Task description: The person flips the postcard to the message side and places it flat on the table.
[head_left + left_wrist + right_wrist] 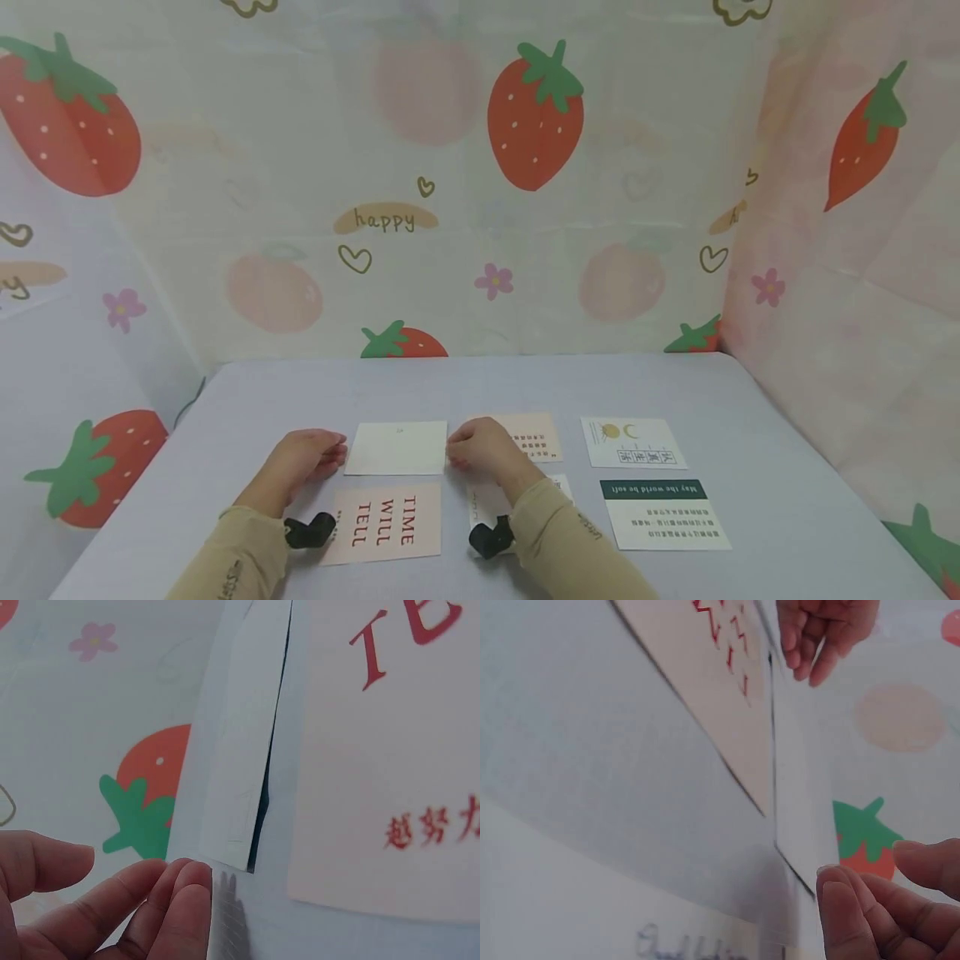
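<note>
White card lay flat or nearly so on the pale table, between the two hands, long side running left to right. Face almost blank; one small faint mark near the middle of its far edge, too small to read. Corners square. From the left wrist, a thin dark line showed beneath the near edge, with faint small print by the corner.

Left hand: at the card's left end, fingers lightly bent and close together, thumb well apart from them, nothing between. Fingertips just beside the card's corner; contact could not be told.

Right hand: at the card's right end, fingers bent and side by side, thumb clear of them with a visible gap. No pinch seen. Fingertips at the card's edge, touching or only next to it, could not tell which.

Nearer the person, just below the white card, a pale pink card with TIME WILL TELL in red. Another pink card lay partly behind the right hand, and a partly covered card under the right wrist. Farther right, a moon card in white, and nearer than it a green-banded card.
</note>
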`<action>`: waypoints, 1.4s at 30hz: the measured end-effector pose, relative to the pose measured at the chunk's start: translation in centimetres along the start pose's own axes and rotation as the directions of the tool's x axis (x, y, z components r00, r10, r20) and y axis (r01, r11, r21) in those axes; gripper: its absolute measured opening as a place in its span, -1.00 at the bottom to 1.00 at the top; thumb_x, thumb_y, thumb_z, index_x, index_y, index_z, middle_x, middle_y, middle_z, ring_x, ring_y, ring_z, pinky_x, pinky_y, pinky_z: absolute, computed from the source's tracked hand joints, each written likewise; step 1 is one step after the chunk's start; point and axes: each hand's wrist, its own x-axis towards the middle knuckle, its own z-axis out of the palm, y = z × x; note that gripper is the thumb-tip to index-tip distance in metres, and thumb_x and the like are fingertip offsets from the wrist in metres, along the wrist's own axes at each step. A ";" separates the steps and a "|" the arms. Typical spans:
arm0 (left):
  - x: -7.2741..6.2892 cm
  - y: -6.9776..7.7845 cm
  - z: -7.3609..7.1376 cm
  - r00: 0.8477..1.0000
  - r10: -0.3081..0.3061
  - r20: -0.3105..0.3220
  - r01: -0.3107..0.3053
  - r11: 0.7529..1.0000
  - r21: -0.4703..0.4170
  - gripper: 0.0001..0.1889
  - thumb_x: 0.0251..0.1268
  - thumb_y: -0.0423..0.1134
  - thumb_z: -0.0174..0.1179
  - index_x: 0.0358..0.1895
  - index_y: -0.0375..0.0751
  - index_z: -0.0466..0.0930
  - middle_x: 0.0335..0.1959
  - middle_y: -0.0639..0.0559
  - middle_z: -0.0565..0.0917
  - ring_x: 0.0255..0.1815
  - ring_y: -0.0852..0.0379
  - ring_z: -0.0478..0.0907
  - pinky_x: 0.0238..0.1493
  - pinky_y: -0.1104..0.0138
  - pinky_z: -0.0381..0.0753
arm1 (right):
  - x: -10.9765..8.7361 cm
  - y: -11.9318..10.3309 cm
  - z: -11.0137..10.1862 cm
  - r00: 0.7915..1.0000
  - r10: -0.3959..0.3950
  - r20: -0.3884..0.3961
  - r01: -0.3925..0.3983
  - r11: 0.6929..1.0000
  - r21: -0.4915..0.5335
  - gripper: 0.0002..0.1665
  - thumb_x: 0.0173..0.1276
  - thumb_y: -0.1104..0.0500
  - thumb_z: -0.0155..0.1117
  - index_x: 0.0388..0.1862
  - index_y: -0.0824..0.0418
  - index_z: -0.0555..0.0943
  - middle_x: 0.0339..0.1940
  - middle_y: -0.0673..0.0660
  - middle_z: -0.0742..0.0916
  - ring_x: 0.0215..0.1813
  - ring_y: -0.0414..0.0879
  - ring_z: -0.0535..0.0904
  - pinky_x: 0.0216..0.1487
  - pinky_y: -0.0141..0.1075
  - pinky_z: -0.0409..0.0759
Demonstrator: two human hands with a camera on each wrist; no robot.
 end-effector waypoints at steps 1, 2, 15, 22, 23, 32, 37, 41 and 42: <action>-0.1 0.1 0.0 1.000 0.005 0.003 -0.005 1.000 -0.003 -0.63 0.39 -0.26 -0.13 0.06 -0.52 0.40 -0.18 -0.22 0.58 -0.24 0.11 0.55 -0.15 0.32 0.59 | 0.0 -0.1 -0.1 1.000 -0.004 0.003 0.004 1.000 0.013 -0.87 0.17 0.20 0.29 -0.30 0.21 0.66 -0.47 0.03 0.68 -0.38 -0.13 0.60 -0.34 -0.28 0.57; -0.2 0.2 0.1 1.000 0.008 0.006 -0.008 1.000 -0.010 -0.62 0.39 -0.25 -0.13 0.07 -0.52 0.39 -0.17 -0.23 0.58 -0.23 0.11 0.55 -0.14 0.31 0.59 | 0.0 -0.1 -0.3 1.000 -0.007 0.008 0.007 1.000 0.029 -0.86 0.18 0.20 0.28 -0.29 0.23 0.65 -0.47 0.04 0.69 -0.38 -0.12 0.62 -0.33 -0.27 0.58; 0.0 1.5 1.1 0.999 0.034 0.024 -0.033 0.999 -0.031 -0.60 0.39 -0.18 -0.10 0.11 -0.44 0.39 -0.05 -0.24 0.54 -0.14 0.10 0.54 -0.10 0.34 0.58 | -0.1 0.0 -3.1 0.998 -0.047 0.032 0.043 0.994 0.103 -0.76 0.25 0.23 0.21 -0.14 0.33 0.60 -0.31 0.13 0.70 -0.29 -0.10 0.63 -0.25 -0.30 0.62; -0.1 2.2 1.7 0.998 0.051 0.030 -0.050 0.997 -0.058 -0.58 0.40 -0.16 -0.10 0.12 -0.44 0.39 -0.04 -0.25 0.55 -0.17 0.13 0.55 -0.13 0.37 0.59 | -0.3 0.5 -4.7 0.999 -0.029 0.018 0.028 0.997 0.065 -0.75 0.27 0.20 0.19 -0.13 0.31 0.60 -0.29 0.12 0.70 -0.28 -0.10 0.62 -0.23 -0.31 0.62; -0.2 2.3 1.8 0.998 0.052 0.031 -0.050 0.997 -0.061 -0.59 0.40 -0.16 -0.09 0.12 -0.43 0.40 -0.04 -0.25 0.55 -0.18 0.13 0.55 -0.13 0.37 0.59 | -0.3 0.7 -5.0 1.000 -0.026 0.010 0.025 0.998 0.062 -0.75 0.28 0.19 0.19 -0.12 0.31 0.60 -0.29 0.12 0.70 -0.27 -0.10 0.63 -0.23 -0.31 0.62; 0.0 3.1 3.3 0.993 0.087 0.076 -0.080 0.993 -0.087 -0.60 0.39 -0.21 -0.09 0.11 -0.47 0.40 -0.05 -0.29 0.55 -0.21 0.15 0.57 -0.13 0.37 0.59 | -0.5 1.8 -7.4 0.998 -0.006 -0.058 0.009 0.999 0.046 -0.69 0.31 0.12 0.16 -0.07 0.29 0.58 -0.27 0.13 0.70 -0.25 -0.08 0.64 -0.23 -0.29 0.62; 0.3 3.3 4.1 0.993 0.085 0.082 -0.078 0.993 -0.090 -0.62 0.37 -0.22 -0.07 0.10 -0.44 0.42 -0.08 -0.26 0.56 -0.23 0.14 0.59 -0.14 0.36 0.59 | -0.7 2.3 -8.3 0.997 0.008 -0.082 -0.005 0.999 0.031 -0.68 0.33 0.10 0.14 -0.06 0.28 0.58 -0.27 0.12 0.69 -0.26 -0.09 0.63 -0.21 -0.25 0.61; 0.5 3.5 5.0 0.993 0.081 0.091 -0.074 0.994 -0.078 -0.62 0.36 -0.20 -0.05 0.09 -0.41 0.44 -0.08 -0.24 0.57 -0.21 0.11 0.59 -0.14 0.37 0.59 | -0.7 2.7 -9.0 0.994 0.022 -0.104 -0.020 1.000 0.024 -0.67 0.33 0.09 0.13 -0.06 0.28 0.58 -0.28 0.11 0.69 -0.26 -0.09 0.62 -0.18 -0.22 0.60; 0.6 3.6 5.2 0.992 0.084 0.094 -0.076 0.994 -0.076 -0.62 0.36 -0.20 -0.04 0.09 -0.41 0.44 -0.08 -0.24 0.57 -0.21 0.11 0.59 -0.14 0.37 0.59 | -0.7 2.8 -9.2 0.994 0.026 -0.108 -0.024 0.999 0.026 -0.67 0.33 0.09 0.13 -0.06 0.28 0.58 -0.28 0.11 0.69 -0.25 -0.08 0.62 -0.18 -0.22 0.60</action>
